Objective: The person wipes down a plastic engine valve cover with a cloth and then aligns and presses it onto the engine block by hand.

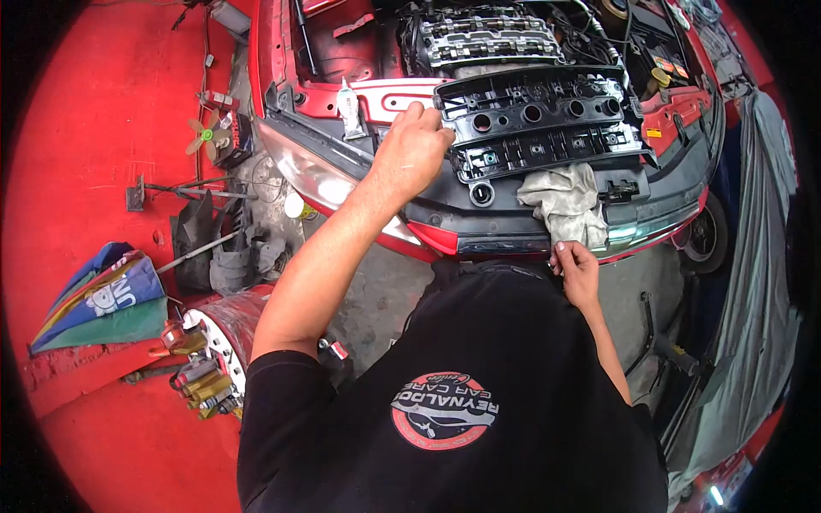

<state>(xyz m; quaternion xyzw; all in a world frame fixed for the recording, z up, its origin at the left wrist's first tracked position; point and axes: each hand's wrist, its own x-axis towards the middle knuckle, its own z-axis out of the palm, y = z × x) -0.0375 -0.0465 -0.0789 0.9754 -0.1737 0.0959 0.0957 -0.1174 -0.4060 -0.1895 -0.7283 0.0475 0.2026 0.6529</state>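
Observation:
A black valve cover [552, 124] lies with its ribbed inner side up across the front of a red car's engine bay. My left hand [412, 152] is at the cover's left end, fingers curled together; what they grip, if anything, is hidden. Just left of that hand, a white tube [349, 111] with a pointed nozzle lies on the red front panel. A crumpled grey-white rag [564, 201] hangs over the bumper below the cover. My right hand [577, 275] is closed on the rag's lower edge, close to my body.
Behind the cover sits the exposed cylinder head [487, 38] with its camshafts. The headlight [312, 171] is beneath my left forearm. On the left stand a small fan [207, 137] and a folded umbrella [107, 299]. A grey sheet [748, 256] drapes along the right.

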